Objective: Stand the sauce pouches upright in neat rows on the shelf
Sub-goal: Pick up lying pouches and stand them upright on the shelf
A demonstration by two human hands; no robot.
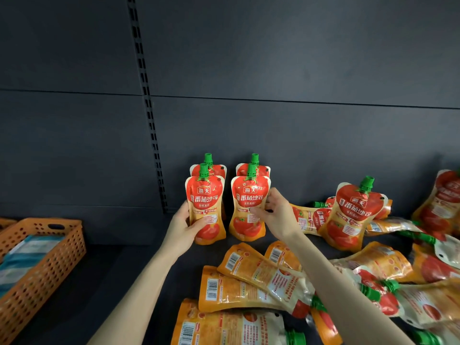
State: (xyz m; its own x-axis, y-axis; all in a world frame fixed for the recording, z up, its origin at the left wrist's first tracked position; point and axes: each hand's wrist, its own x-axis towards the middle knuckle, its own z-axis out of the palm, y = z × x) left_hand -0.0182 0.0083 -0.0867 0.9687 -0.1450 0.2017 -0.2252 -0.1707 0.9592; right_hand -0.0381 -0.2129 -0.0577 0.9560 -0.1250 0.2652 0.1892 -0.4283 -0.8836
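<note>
As our left hand [183,226] grips one standing pouch [204,192] and our right hand [277,216] pinches the next pouch [246,227], we should settle both bases flat, fronts aligned.

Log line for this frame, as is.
left hand: grips front-left pouch | right hand: pinches front-right pouch | back pouches upright | pile mostly flat

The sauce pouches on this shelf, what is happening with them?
A person is standing them up in rows. The left hand grips the front-left pouch and the right hand pinches the front-right pouch. Both pouches stand on the shelf, with a back-left pouch and a back-right pouch behind them. A lone pouch stands further right. A pile of pouches lies flat in front. An orange basket sits at the left.
</note>
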